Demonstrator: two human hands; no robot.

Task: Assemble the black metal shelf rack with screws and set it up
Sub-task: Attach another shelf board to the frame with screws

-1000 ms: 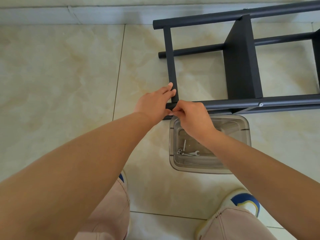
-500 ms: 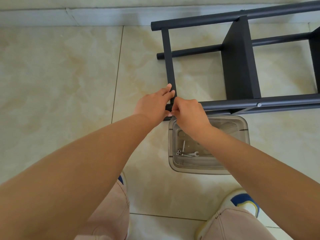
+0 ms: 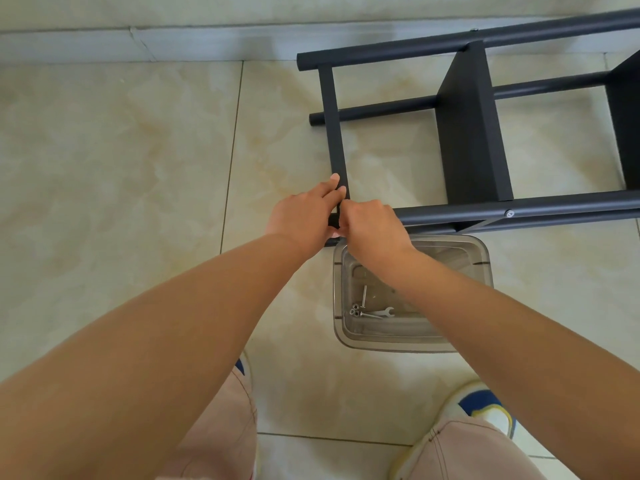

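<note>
Glossy beige tile floor (image 3: 114,188) lies wide open to the left, black matte tube rack (image 3: 474,133) on its side near the wall, left hand (image 3: 304,216) w/ fingers on crossbar at the corner joint, right hand (image 3: 372,226) clenched there, contents unclear, clear tub (image 3: 485,268) w/ screws (image 3: 358,308) below.

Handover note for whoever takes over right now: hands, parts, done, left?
Left hand: fingers laid on the cross bar at the rack's near corner joint.
Right hand: curled at the same joint; its grip is hidden.
Rack lies on its side on the floor tiles. One screw already sits in the near rail.
Spare screws and wrench lie in the clear bin.
Left: finish this corner, stand rack up.
</note>
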